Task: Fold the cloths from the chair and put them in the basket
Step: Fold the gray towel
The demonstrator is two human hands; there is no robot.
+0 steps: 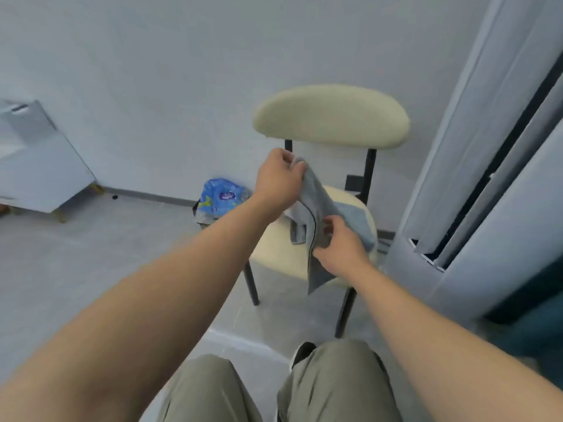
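Left hand: you pinch the cloth by its top corner, above the chair seat
Right hand: grips its lower edge, over the seat
Risk: the loose tail may drag the second cloth off the seat

The cream chair seat bears crumpled blue-grey cloths.

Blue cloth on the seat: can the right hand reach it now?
Probably not yet: the right hand is right beside the blue cloth but grips the grey cloth, which partly hangs over it.
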